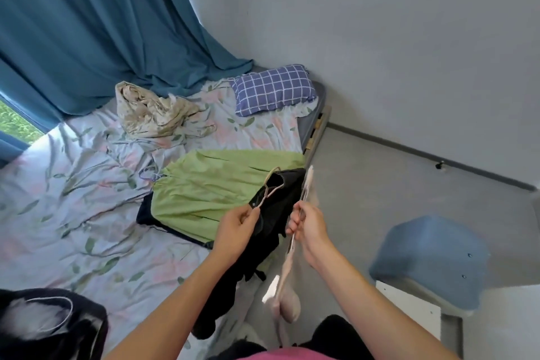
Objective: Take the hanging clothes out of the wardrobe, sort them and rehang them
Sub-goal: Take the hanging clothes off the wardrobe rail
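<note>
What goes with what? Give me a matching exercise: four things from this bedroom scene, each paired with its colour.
Things:
1. pillow
2. curtain
3. garment spread on the bed
4. garment in the left hand

Colours:
A. light green
B. black
C. blue and white checked
D. teal

Pairs: 1-C, 2-D, 3-A, 4-B

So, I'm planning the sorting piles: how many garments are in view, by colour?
Green: 1, the green garment on the bed.
Black: 2, the black garment held by the left hand, and the black garment with white.
Pale pink: 1, held by the right hand.
Total: 4
</note>
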A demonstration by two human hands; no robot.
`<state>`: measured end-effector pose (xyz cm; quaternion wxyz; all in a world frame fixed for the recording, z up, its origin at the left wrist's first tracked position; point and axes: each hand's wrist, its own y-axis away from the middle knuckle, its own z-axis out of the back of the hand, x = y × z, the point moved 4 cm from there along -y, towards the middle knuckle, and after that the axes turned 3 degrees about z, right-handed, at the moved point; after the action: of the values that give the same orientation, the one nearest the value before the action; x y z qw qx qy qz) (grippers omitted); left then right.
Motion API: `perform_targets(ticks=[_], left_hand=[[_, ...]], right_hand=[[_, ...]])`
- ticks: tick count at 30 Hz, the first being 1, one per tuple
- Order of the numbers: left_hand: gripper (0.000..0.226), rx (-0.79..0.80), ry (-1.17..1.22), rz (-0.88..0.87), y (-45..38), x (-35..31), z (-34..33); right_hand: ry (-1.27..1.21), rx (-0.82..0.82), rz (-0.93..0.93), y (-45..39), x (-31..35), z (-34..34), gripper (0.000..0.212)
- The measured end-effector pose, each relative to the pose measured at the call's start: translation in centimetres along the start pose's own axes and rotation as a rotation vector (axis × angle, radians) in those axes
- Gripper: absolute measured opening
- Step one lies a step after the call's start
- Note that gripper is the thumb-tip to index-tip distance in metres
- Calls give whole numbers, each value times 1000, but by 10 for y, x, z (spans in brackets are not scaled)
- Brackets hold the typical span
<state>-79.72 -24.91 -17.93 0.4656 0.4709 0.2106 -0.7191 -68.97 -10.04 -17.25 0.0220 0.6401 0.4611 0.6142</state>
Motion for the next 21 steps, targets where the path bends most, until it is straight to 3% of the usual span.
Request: perform_targets(ticks=[6, 16, 21], left_hand=[[49, -21, 38, 9, -73, -12, -17], [43, -101, 223, 196, -200, -63, -87], [50, -202, 237, 281, -238, -57, -78]], right_hand=[[41, 55, 11, -68, 44, -21, 13], [-8, 130, -93, -211, 132, -12, 18], [52, 170, -106, -252, 151, -45, 8]])
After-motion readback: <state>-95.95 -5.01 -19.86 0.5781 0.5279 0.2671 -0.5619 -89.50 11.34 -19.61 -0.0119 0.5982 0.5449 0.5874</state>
